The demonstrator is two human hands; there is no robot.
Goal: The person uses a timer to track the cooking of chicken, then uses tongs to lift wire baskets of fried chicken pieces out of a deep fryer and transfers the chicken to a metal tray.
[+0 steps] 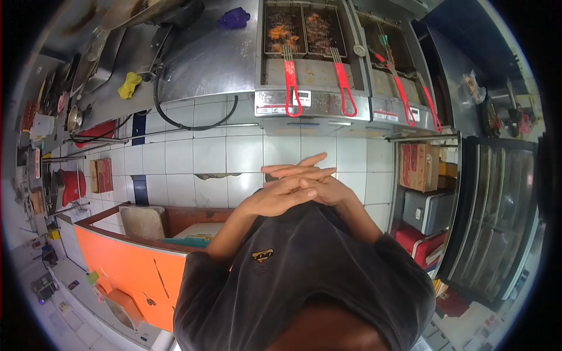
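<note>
In front of my chest, my left hand (281,195) and my right hand (326,188) meet with their fingers crossed between each other. The fingers stay mostly straight, and neither hand holds an object. Some fingertips are hidden behind the overlap. Beyond them stands a steel deep fryer (312,102). Two wire baskets sit side by side in its dark, bubbling oil, with browned food pieces (281,34) in the left one. Their red handles, a left handle (290,81) and a right handle (344,83), hang over the front edge, apart from my hands.
A second fryer (385,115) with red-handled baskets adjoins on the right. The steel counter (206,57) at left carries a purple cloth (234,18) and a yellow cloth (130,85). A black hose (157,94) loops off its front. An orange counter (127,272) stands at left, a glass-fronted cabinet (489,219) at right.
</note>
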